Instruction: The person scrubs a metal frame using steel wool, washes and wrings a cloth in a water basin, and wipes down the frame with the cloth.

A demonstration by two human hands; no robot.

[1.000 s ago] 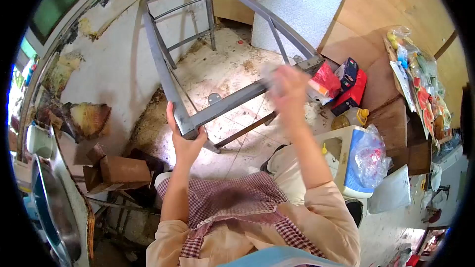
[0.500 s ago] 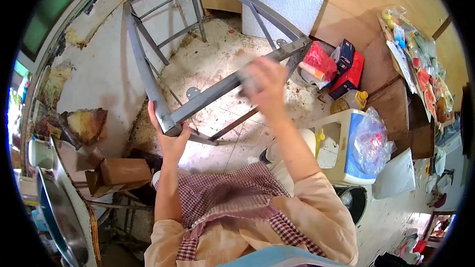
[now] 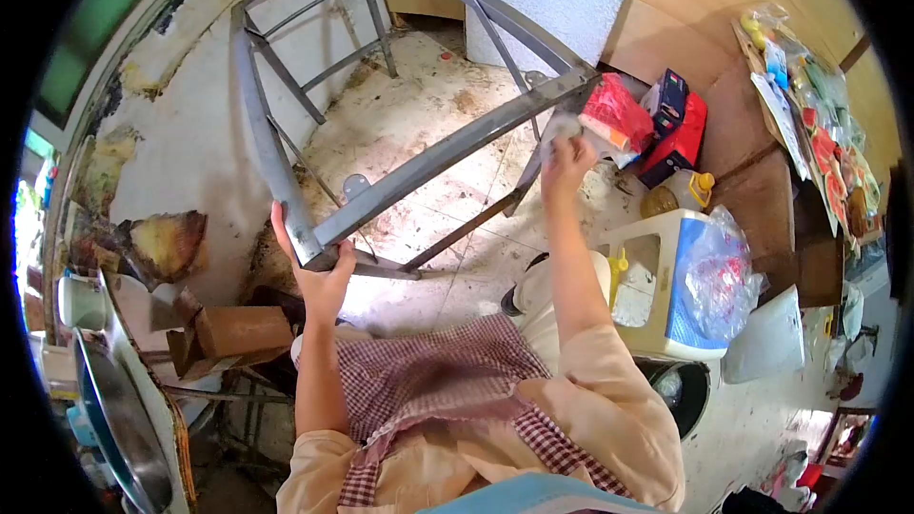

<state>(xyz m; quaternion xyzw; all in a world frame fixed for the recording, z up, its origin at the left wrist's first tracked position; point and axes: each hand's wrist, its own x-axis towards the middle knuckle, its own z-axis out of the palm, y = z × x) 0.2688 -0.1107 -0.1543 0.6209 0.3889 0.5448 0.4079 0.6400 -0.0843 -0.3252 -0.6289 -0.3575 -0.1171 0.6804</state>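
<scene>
A grey metal frame (image 3: 447, 158) with square-tube rails and legs stands on the floor in front of me. My left hand (image 3: 322, 276) grips its near left corner, fingers along the outer side and thumb on the end of the rail. My right hand (image 3: 569, 164) is by the frame's right corner, beside the leg there. Its closed fingers hold a small grey wad (image 3: 562, 126), perhaps a rag or scouring pad; the exact kind is unclear.
Right of the frame lie a red plastic packet (image 3: 617, 114), a red box (image 3: 678, 145) and an oil jug (image 3: 687, 188). A cream and blue plastic stool (image 3: 657, 276) is near my right elbow. Cardboard (image 3: 238, 331) and a metal basin (image 3: 119, 409) are at left.
My right hand has moved right with the grey wad, from the middle of the near rail to the frame's right corner. My left hand keeps its grip while the frame shifts slightly left.
</scene>
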